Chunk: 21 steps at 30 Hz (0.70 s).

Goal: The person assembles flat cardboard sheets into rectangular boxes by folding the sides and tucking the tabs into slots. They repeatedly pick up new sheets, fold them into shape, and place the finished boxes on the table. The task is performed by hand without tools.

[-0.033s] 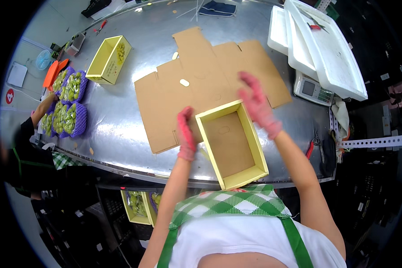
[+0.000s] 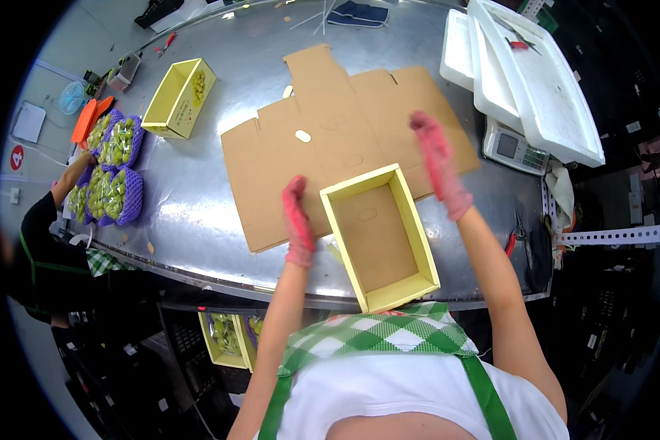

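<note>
An open, pale yellow cardboard box [image 2: 419,236] with a brown inner bottom stands at the table's near edge, in front of my apron. My left hand [image 2: 298,222], in a pink glove, hovers just left of the box, fingers stretched out and holding nothing. Off the box's far right corner is my right hand [image 2: 438,163], gloved in pink too, its fingers extended and slightly blurred, with nothing in it. Beneath and beyond both hands lies a flat, unfolded brown cardboard sheet [image 2: 271,165] with slots and fold lines.
Another yellow box [image 2: 166,115] stands far left, near green grapes in purple foam nets [image 2: 115,196], where a co-worker's arm [image 2: 72,176] reaches. White foam trays [image 2: 546,88] and a scale [image 2: 515,147] are at right. Red-handled pliers [image 2: 514,236] lie near the right edge.
Both my hands have moved outward from the box, the left one slightly leftward and the right one to the right. The box and cardboard sheet stay in place.
</note>
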Tool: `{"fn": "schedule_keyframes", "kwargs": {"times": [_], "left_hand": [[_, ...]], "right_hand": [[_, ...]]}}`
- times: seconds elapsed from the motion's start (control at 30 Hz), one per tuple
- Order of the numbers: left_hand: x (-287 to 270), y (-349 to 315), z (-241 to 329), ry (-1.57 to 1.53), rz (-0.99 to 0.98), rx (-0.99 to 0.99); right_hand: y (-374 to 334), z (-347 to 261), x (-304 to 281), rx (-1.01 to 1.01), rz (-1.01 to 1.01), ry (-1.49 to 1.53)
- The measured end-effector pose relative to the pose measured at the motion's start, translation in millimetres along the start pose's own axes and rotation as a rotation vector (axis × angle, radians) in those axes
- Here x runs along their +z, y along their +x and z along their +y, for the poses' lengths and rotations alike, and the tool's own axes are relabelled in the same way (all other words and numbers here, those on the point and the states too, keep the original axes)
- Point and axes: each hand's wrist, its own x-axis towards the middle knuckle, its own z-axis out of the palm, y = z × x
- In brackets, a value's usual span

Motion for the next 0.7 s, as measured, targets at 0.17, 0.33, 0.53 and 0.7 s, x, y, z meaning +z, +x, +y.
{"fn": "schedule_keyframes", "kwargs": {"times": [0.17, 0.33, 0.53, 0.7], "left_hand": [[39.8, -18.1, 2.6, -0.219, 0.110, -0.211], [49.3, -28.4, 21.1, -0.478, 0.022, -0.368], [35.6, -34.3, 27.6, -0.123, 0.169, -0.261], [-15.9, -93.4, 54.6, 0.106, 0.112, -0.273]], "right_hand": [[-21.9, 129.3, -12.2, 0.428, -0.023, 0.256], [-31.4, 42.3, 35.4, 0.562, -0.183, 0.343], [-63.6, 112.7, -45.6, -0.003, -0.149, -0.629], [-121.4, -41.0, -53.4, 0.982, -0.553, -0.266]]}}
